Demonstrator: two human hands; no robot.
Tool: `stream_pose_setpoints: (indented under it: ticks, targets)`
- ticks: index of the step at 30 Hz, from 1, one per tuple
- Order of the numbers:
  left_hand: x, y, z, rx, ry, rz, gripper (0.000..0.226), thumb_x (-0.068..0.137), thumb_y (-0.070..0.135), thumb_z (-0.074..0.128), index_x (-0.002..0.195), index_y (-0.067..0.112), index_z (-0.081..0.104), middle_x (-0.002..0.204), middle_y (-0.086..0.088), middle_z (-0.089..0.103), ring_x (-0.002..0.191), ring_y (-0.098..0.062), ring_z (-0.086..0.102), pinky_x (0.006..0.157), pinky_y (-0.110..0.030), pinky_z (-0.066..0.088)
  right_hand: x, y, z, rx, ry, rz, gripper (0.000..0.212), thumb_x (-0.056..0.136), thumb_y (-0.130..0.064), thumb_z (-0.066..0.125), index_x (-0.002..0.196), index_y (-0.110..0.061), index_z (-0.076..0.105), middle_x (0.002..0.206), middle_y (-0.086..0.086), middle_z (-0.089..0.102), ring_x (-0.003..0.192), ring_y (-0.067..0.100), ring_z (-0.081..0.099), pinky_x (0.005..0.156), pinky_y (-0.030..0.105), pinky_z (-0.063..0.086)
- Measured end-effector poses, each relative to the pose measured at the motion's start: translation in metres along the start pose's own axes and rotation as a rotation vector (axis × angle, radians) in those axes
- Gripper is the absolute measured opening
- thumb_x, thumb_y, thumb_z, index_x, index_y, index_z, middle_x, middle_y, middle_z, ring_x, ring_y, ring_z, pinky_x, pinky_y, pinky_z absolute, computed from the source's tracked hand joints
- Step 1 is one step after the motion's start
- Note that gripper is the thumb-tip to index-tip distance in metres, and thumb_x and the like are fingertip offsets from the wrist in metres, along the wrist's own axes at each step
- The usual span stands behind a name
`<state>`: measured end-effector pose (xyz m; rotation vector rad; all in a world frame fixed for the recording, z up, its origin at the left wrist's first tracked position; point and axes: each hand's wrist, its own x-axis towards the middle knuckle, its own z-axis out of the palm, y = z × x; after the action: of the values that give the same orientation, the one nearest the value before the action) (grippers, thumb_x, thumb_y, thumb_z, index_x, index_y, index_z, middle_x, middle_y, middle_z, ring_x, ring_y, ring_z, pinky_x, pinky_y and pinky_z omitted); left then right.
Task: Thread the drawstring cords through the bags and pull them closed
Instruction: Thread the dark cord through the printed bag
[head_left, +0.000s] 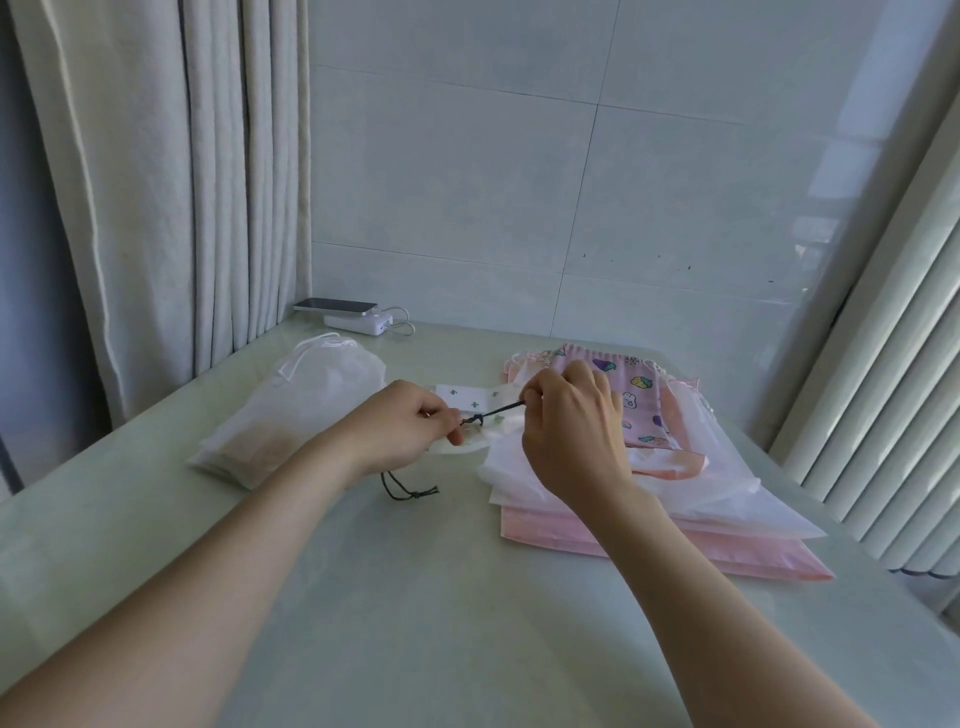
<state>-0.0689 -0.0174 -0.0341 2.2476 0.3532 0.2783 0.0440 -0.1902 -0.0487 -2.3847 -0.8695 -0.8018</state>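
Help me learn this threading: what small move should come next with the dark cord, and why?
Probably the right hand should draw the dark cord a little to the right. It runs taut from the left hand, which pinches the printed white bag, and slack cord lies looped on the table.

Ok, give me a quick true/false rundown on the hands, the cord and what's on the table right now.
1. The right hand pinches the dark cord. True.
2. The left hand lies flat and empty on the table. False: it grips the small white bag with green prints, where the cord enters it.
3. The phone lies flat on the table beside the power bank. False: it rests on top of the power bank.
4. The pink bag stack lies to the right of both hands. True.
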Motion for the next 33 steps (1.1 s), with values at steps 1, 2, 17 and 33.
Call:
stream_pose_setpoints:
  ticks: [1,2,17,33]
  targets:
    - [0.001,-0.002,0.0,0.012,0.01,0.0,0.033,0.106,0.036,0.055,0.087,0.024,0.079,0.065,0.004,0.048,0.039,-0.007,0.029,0.048,-0.026,0.026,-0.001,0.001,0.001,-0.092,-0.009,-0.002,0.014,0.097,-0.011,0.05,0.097,-0.013,0.064,0.095,0.005,0.053,0.09,0.03,0.047,0.08,0.041,0.033]
    - [0.003,-0.002,0.001,0.019,0.019,-0.008,0.031,0.105,0.036,0.055,0.088,0.026,0.079,0.069,0.002,0.053,0.04,-0.009,0.029,0.047,-0.027,0.026,-0.002,0.002,0.002,-0.143,-0.019,0.001,0.013,0.095,-0.009,0.051,0.097,-0.014,0.062,0.095,0.004,0.055,0.09,0.029,0.047,0.08,0.04,0.028]
    - [0.006,0.009,0.009,-0.028,0.151,-0.069,0.023,0.096,0.03,0.063,0.087,0.014,0.077,0.051,0.011,0.043,0.041,-0.008,0.039,0.044,-0.021,0.03,-0.002,-0.017,0.001,0.372,-0.152,0.145,0.028,0.099,-0.011,0.047,0.102,-0.013,0.075,0.098,0.006,0.068,0.091,0.026,0.059,0.072,0.031,0.037]
    - [0.009,-0.002,0.009,0.083,0.31,0.196,0.02,0.098,0.029,0.068,0.079,0.024,0.069,0.062,0.011,0.063,0.057,-0.006,0.061,0.062,-0.027,0.046,0.004,-0.013,-0.003,0.498,0.075,0.371,0.036,0.086,-0.038,0.073,0.058,-0.018,0.061,0.06,-0.009,0.062,0.064,0.015,0.055,0.068,0.031,0.042]
